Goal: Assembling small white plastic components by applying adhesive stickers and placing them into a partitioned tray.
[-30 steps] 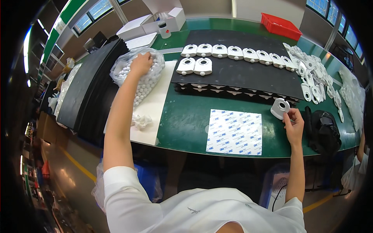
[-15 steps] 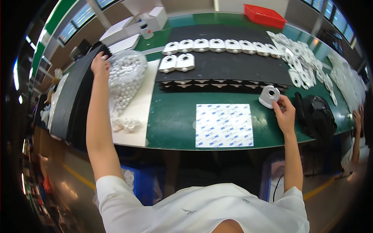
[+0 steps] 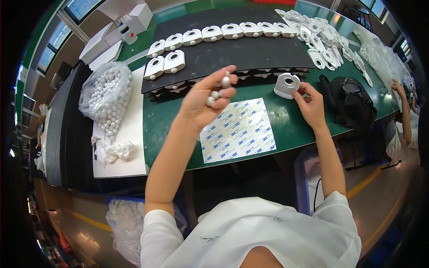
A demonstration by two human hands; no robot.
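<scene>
My left hand [image 3: 203, 100] is raised palm up near the black board's front edge, its curled fingers holding several small white balls [image 3: 215, 95]. Between the thumb and fingers of my right hand [image 3: 309, 102] is a white plastic piece [image 3: 287, 85] with a round dark-rimmed hole. Partly under my left hand lies a white sheet with blue print [image 3: 241, 134]. Behind it, similar white pieces stand in a long row [image 3: 212, 33] and a short row [image 3: 173, 61] on a stacked black board [image 3: 250, 56], most with a ball at the front.
A clear bag of white balls [image 3: 109, 89] lies at the left on a white board [image 3: 134, 154], beside a black foam stack [image 3: 73, 129]. Loose white pieces [image 3: 319, 38] pile up at the far right. A black bag [image 3: 351, 102] sits at the right; another person's hand [image 3: 397, 88] is beyond.
My left hand has come from beside the bag of balls over toward the printed sheet, white balls now showing in its fingers. My right hand still holds the white piece. The view has shifted.
</scene>
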